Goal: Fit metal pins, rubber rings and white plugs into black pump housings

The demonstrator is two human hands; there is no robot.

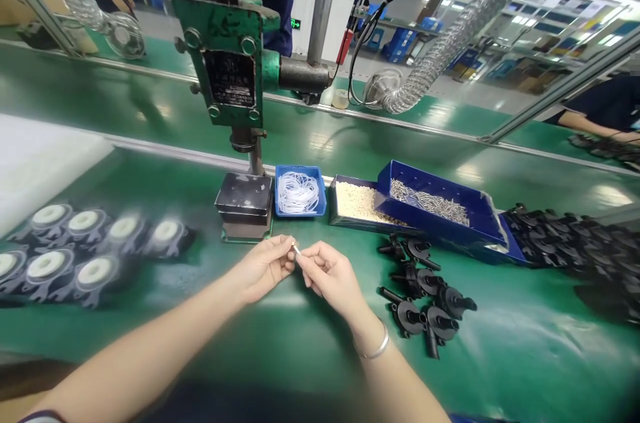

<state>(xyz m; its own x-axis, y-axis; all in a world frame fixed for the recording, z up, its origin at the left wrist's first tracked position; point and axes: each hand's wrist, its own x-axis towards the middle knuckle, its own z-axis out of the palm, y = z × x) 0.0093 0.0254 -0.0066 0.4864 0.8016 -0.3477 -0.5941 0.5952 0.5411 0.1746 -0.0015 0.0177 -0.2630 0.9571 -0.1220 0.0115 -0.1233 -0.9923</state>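
Both of my hands meet above the green table, just in front of the press's black block (245, 199). My left hand (265, 267) pinches a tiny pale piece between thumb and forefinger. In the fingertips of my right hand (329, 274) is a small metal pin (297, 250), its far end at the pale piece. Behind my hands is a blue tray (301, 211) of clear white rings. To its right, a bin holds small cream pieces (357, 201), and a larger blue bin (450, 234) holds many metal pins (430, 205).
Several black plastic housings (411, 317) lie right of my hands, with more at the far right. Several parts with white discs (95, 271) stand at the left. The green press (227, 63) rises behind the block. Other people are beyond the table.
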